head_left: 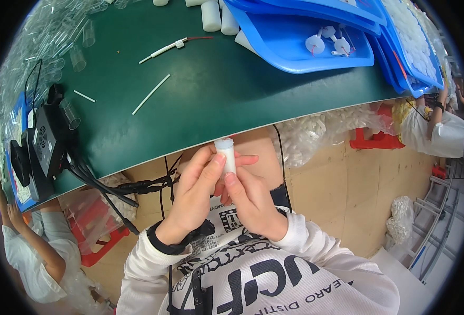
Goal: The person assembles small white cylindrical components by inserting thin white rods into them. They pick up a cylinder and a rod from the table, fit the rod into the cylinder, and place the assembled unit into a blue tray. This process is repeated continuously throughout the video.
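Observation:
A white cylinder (229, 161) with a translucent round cap at its top stands nearly upright between my hands, just off the table's near edge. My left hand (191, 190) is closed on its left side, thumb across the upper part. My right hand (254, 202) grips the lower part, its thumb against the front and a finger stretched out to the right. The fingers behind the cylinder are partly hidden. A bit of red shows beside the cap.
On the green table (205, 94) lie thin white rods (151, 94) and a rod assembly with a red wire (163, 50). Blue trays (295, 60) with white discs stand far right, near white cylinders (211, 17). Clear tubes (77, 58) and a black device (48, 139) with cables are left.

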